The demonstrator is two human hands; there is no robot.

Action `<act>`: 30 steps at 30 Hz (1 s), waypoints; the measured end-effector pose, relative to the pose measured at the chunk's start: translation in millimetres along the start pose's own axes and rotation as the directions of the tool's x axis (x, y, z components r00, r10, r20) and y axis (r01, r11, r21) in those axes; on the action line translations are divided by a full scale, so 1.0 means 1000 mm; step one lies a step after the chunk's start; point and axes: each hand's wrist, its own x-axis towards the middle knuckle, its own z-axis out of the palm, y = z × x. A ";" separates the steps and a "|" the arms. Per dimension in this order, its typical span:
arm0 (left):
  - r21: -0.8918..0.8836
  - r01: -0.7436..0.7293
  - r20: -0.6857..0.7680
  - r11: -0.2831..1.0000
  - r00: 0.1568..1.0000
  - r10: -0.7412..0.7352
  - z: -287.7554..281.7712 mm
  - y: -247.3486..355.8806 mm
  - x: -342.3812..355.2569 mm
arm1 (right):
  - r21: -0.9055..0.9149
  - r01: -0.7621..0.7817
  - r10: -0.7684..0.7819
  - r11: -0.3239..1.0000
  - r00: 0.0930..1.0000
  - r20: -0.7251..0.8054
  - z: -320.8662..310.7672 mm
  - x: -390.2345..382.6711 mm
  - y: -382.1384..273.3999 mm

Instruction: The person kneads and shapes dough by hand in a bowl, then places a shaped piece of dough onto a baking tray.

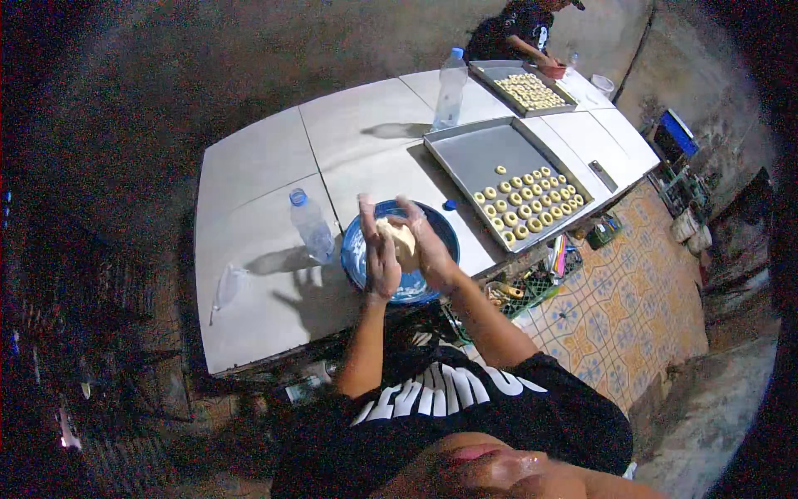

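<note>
A lump of pale dough point(401, 241) is pressed between my two palms above a blue bowl point(453, 237) smeared with white inside. My left hand point(381, 259) bears on the dough's left side, fingers pointing away from me. On the other side, my right hand point(430, 248) presses against it, its fingers also stretched forward. Just past the bowl's right rim lies a small blue bottle cap point(450, 205). A clear plastic bottle point(312, 229) stands to the left of the bowl.
A large metal tray point(470, 154) holds rows of small dough rings. Beyond it sit another filled tray point(499, 72) and a tall capped bottle point(450, 93). A person point(511, 35) works at the far end. A clear plastic bag point(227, 287) lies at left; a green crate point(532, 298) stands below the table.
</note>
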 end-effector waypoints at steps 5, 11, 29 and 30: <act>0.188 0.038 -0.231 0.982 0.973 0.006 -0.009 -0.008 0.011 | 0.015 0.062 -0.063 0.998 0.997 0.053 0.006 -0.013 0.035; 0.135 -0.032 0.053 0.990 0.998 0.025 -0.008 -0.001 0.008 | 0.243 -0.226 0.237 0.943 0.971 -0.017 -0.014 -0.026 0.020; -0.426 0.684 0.317 0.592 0.726 -0.611 -0.002 0.009 -0.004 | -0.052 0.069 -0.066 0.996 0.996 0.058 0.007 -0.032 -0.048; -0.479 0.651 0.301 0.589 0.752 -0.586 0.005 0.016 -0.005 | -0.090 0.077 -0.069 0.993 0.993 0.097 0.004 -0.033 -0.051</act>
